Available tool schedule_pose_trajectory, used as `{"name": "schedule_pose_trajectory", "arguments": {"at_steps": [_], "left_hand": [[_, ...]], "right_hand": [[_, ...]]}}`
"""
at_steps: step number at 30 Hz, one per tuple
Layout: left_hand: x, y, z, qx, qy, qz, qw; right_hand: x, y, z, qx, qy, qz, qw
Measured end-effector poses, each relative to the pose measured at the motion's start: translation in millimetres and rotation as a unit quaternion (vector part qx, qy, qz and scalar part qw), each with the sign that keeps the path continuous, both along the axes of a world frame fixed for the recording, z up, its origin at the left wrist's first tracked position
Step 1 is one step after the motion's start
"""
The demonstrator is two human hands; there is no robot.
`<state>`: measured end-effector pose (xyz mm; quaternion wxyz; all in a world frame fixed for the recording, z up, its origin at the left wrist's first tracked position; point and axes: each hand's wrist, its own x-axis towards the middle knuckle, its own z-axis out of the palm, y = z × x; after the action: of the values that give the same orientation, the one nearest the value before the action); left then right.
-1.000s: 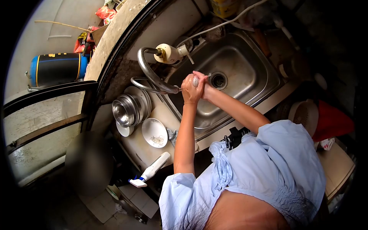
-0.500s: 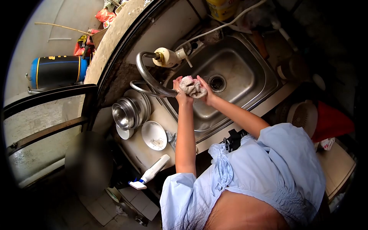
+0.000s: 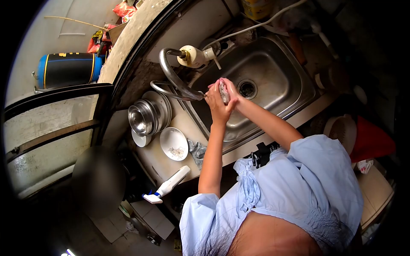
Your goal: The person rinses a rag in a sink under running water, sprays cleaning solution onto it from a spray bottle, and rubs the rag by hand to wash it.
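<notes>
A wet greyish-white cloth [image 3: 224, 92] is squeezed between my two hands above the steel sink [image 3: 279, 70]. My left hand [image 3: 217, 106] presses it from the left, palm inward. From the other side my right hand [image 3: 232, 90] closes against it, so most of the cloth is hidden and only a strip shows. Close beside my left fingers is the outlet of the curved metal faucet [image 3: 173, 79]. The sink's drain [image 3: 247, 88] lies just beyond my right hand.
Left of the sink stand stacked metal bowls [image 3: 140, 118], a white bowl [image 3: 174, 144] with bits in it, and a grey crumpled cloth [image 3: 197, 152]. A white spray bottle [image 3: 171, 184] lies at the counter's front edge. A red item [image 3: 371, 136] is at right.
The cloth was bunched loosely on my opened hands; now my palms have come together and pressed it into a narrow strip. The view has shifted slightly.
</notes>
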<state>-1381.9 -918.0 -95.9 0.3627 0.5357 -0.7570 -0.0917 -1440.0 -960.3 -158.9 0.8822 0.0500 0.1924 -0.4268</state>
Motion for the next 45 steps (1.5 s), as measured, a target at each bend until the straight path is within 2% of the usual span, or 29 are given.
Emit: {"name": "schedule_pose_trajectory", "arguments": {"at_steps": [3,5,7,9,11,12,13,14,15,17,18,21,23,24,25,26,27,29,31,33,34,35,37,38,39,41,43,44,45], "left_hand": [[8.1,-8.3,-7.0,0.050,-0.004,-0.005,0.999],[7.5,-18.0,-10.0,-0.058,-0.032,-0.004,0.998],[4.3,-24.0,-4.5,0.065,0.058,-0.006,0.996],[0.2,-29.8,-1.7,0.027,0.042,0.005,0.999],[0.4,-32.8,1.5,0.133,0.129,0.043,0.982],[-0.8,-34.6,4.5,0.117,0.117,0.065,0.984],[-0.1,-34.1,3.4,0.118,0.117,0.063,0.984],[2.9,-32.8,-1.3,0.114,0.182,0.107,0.971],[7.9,-31.6,-8.1,0.110,0.246,0.151,0.951],[24.4,-28.0,-24.6,0.110,0.197,0.184,0.957],[30.8,-23.1,-30.4,0.130,0.181,0.215,0.951],[44.9,-17.1,-38.3,0.164,0.258,0.210,0.929],[38.0,-11.4,-33.0,0.220,0.542,0.208,0.784],[31.4,-12.4,-24.4,0.219,0.542,0.209,0.784],[24.0,-15.6,-16.1,0.239,0.570,0.167,0.768],[17.2,-18.7,-11.6,0.261,0.596,0.124,0.749],[9.6,-23.6,-11.8,0.261,0.596,0.124,0.749],[-2.8,-36.0,-14.9,0.190,0.459,0.136,0.857],[-3.2,-42.2,-15.6,0.187,0.478,0.147,0.845],[0.8,-49.8,-4.8,0.101,0.147,0.195,0.964],[-0.5,-49.0,1.0,0.058,-0.039,0.219,0.973],[-0.6,-45.2,-1.0,0.051,-0.035,0.221,0.973],[-3.7,-42.1,-18.1,0.063,0.091,0.100,0.989],[-11.9,-34.6,-24.4,0.058,-0.028,0.148,0.987],[-10.8,-32.8,-19.0,0.087,0.005,0.117,0.989],[-22.6,-24.1,-52.0,-0.062,-0.082,0.117,0.988],[-8.5,-29.8,-58.3,0.075,0.084,0.064,0.992],[-0.2,-34.4,-80.2,0.161,0.111,0.130,0.972],[14.2,-33.0,-99.5,0.161,0.111,0.130,0.972]], "right_hand": [[-1.5,1.1,3.5,0.015,0.005,0.019,1.000],[-4.4,2.2,16.8,0.021,0.052,0.007,0.998],[-2.7,5.4,34.5,0.039,0.103,-0.015,0.994],[-0.9,8.7,48.8,0.053,0.146,-0.076,0.985],[17.4,-2.6,-3.4,0.006,0.069,-0.093,0.993],[22.8,-6.7,-7.3,-0.101,0.290,-0.117,0.945],[26.6,-8.9,-11.1,-0.201,0.493,-0.134,0.836],[12.0,-5.0,26.2,-0.256,0.566,-0.065,0.781],[20.3,-6.6,26.3,-0.329,0.670,-0.107,0.657],[15.9,4.4,39.6,-0.396,0.689,-0.007,0.606],[19.9,7.7,43.3,-0.347,0.666,0.001,0.660],[9.6,13.8,53.9,-0.421,0.639,0.009,0.643],[14.4,2.9,21.6,-0.397,0.633,0.040,0.663],[25.1,-8.6,-28.8,-0.305,0.433,0.030,0.848],[30.0,-14.3,-56.1,-0.189,0.196,0.020,0.962],[6.3,-3.2,-6.6,-0.047,0.149,0.072,0.985],[2.7,3.5,0.0,-0.047,0.149,0.072,0.985],[-2.1,9.0,6.2,0.039,-0.108,0.067,0.991],[-5.6,10.6,10.0,0.037,-0.102,0.062,0.992],[-9.3,14.4,25.0,0.009,-0.086,-0.010,0.996],[-13.1,16.6,33.1,0.008,-0.041,-0.063,0.997],[-13.4,19.3,35.4,0.000,-0.040,-0.061,0.997],[-13.4,12.5,32.2,-0.120,0.147,-0.127,0.974],[-9.9,7.3,21.5,-0.128,0.177,-0.122,0.968],[-9.0,10.1,16.9,-0.136,0.154,-0.142,0.968],[-16.7,-1.8,7.4,-0.170,0.084,-0.109,0.976],[-3.9,0.5,6.8,-0.234,0.291,-0.137,0.918],[-1.0,-0.9,-6.7,-0.337,0.412,-0.133,0.836],[-0.8,1.7,-2.0,-0.341,0.411,-0.161,0.830]]}}
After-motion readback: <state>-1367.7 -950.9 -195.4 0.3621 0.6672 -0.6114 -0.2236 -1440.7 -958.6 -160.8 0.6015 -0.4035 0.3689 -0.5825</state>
